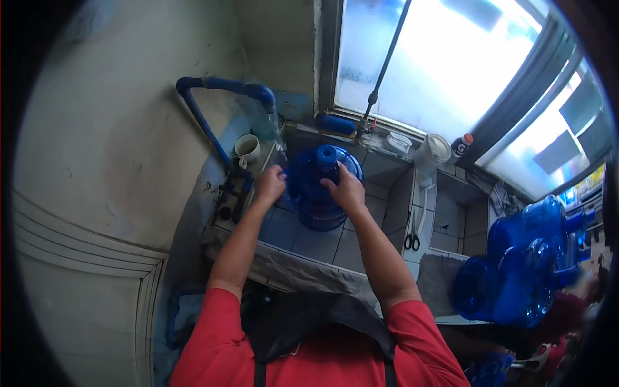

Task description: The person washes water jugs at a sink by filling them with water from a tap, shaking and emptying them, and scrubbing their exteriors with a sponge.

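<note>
A blue water jug (320, 205) stands upright in the tiled sink (284, 238), its neck toward me. My right hand (345, 188) is wrapped round the jug near its neck, thumb on the near side. Left of the jug, my left hand (271, 185) is closed, the fingers curled together. Something blue and blurred shows beside those fingers, and I cannot make out what it is. Water (277, 132) runs from the open end of a blue pipe (258, 93) and falls just behind my left hand.
A white mug (247, 148) sits on the ledge by the pipe. Black-handled scissors (412, 240) lie on the divider beside a second tiled basin (449, 222). A whitish container (433, 151) and a red-capped bottle (462, 145) stand near the window. Several blue jugs (525, 258) lie at right.
</note>
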The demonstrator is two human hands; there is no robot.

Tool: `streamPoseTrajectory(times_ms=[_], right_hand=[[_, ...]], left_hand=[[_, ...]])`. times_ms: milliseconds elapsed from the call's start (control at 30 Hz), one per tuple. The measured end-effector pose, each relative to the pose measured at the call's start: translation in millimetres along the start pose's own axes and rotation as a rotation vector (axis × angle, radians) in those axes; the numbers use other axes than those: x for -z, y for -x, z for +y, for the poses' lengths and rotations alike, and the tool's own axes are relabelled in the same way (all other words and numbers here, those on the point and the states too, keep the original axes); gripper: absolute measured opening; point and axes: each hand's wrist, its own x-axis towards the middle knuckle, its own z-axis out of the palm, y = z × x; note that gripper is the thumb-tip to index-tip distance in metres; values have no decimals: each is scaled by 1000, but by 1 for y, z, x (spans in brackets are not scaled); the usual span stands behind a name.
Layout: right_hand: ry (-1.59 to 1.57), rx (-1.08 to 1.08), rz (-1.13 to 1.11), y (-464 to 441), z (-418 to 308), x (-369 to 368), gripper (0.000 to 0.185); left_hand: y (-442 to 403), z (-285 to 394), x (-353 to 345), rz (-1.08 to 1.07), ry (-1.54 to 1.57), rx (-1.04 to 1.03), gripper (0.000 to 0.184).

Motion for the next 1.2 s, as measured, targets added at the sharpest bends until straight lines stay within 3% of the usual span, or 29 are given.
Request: streamPoseTrajectory(times_ms=[33, 100, 200, 233, 267, 300, 367, 500, 633, 733, 833, 967, 1100, 1167, 1200], right_hand=[[13, 33, 40, 3, -1, -3, 68], [18, -23, 26, 5, -12, -6, 69], [7, -123, -45, 12, -31, -15, 70], [-11, -166, -82, 11, -38, -18, 71], [26, -121, -72, 13, -43, -20, 69], [20, -122, -73, 14, -45, -22, 69], [7, -52, -161, 13, -49, -24, 67], [-72, 85, -164, 11, -38, -24, 72], [-101, 83, -143, 18, -51, -5, 64], [-73, 109, -180, 20, -63, -2, 66], [-53, 147, -205, 18, -75, -11, 73], [-36, 125, -284, 11, -94, -19, 70], [-46, 135, -296, 8, -98, -29, 66], [-46, 116, -298, 9, -101, -23, 66], [-47, 100, -299, 9, -102, -20, 66]], left_hand=[[-7, -16, -6, -8, -6, -9, 19], [-34, -37, -20, 83, 279, 199, 22], [-45, 28, -5, 261, 303, -67, 33], [-48, 55, -2, 317, 166, -93, 34], [-40, 103, 29, -46, 169, 157, 55], [-33, 131, 42, -46, 163, 157, 55], [-26, 161, 54, -193, -427, 22, 70], [-46, 137, 48, -226, -448, 50, 68], [-63, 103, 57, -80, -387, 6, 50], [-70, 69, 68, -46, -208, -191, 49], [-95, 25, 65, -246, 8, -116, 50], [-95, 18, 51, -197, -168, 114, 57], [-90, 26, 40, -221, -308, 134, 55], [-87, 29, 33, -92, -374, -27, 33], [-85, 30, 31, -95, -370, -26, 33]])
